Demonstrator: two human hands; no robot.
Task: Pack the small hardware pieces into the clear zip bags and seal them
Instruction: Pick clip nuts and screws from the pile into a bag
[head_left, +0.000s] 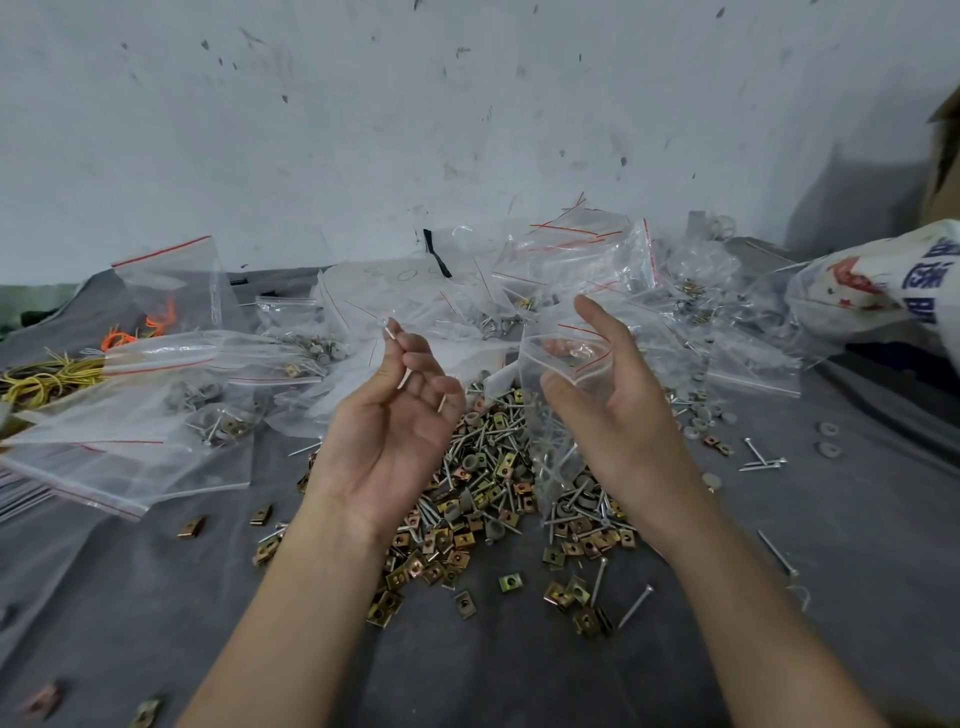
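My left hand (400, 415) is raised palm up over the pile and pinches a thin silver nail (400, 358) between thumb and fingertips. My right hand (618, 400) holds a clear zip bag (558, 415) by its open, red-lined mouth; the bag hangs down and a few nails show inside it. Below both hands lies a heap of loose hardware (493, 499): silver nails, brass-coloured clip nuts and grey washers on the grey cloth.
Filled and empty zip bags (171, 415) lie to the left and along the back (571, 260). Yellow and orange rubber bands (47, 382) sit at far left. A printed white sack (883, 280) lies at right. Stray nails and washers (761, 457) scatter right. A white wall stands behind.
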